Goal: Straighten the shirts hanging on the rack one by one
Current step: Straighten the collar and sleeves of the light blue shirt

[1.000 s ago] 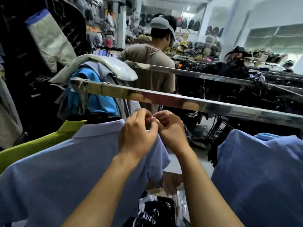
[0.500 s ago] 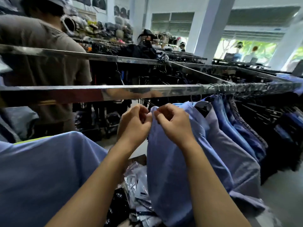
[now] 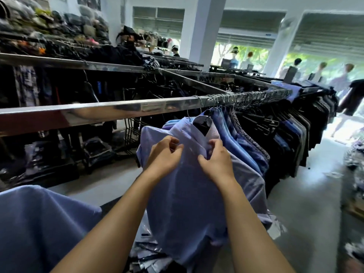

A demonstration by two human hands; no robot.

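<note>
Item: lilac shirt (image 3: 187, 194), foremost on the rail (image 3: 98, 110). Just moved over from the blue shirt (image 3: 39, 223): left hand (image 3: 164, 154) and right hand (image 3: 215, 160), fingers pinching its collar front. Straightening just begun.

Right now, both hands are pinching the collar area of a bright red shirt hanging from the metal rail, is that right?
Not quite: the head view shows the shirt is pale blue, not red. The rest stands: the left hand and the right hand both pinch its fabric by the collar, and it hangs from the metal rail.
</note>
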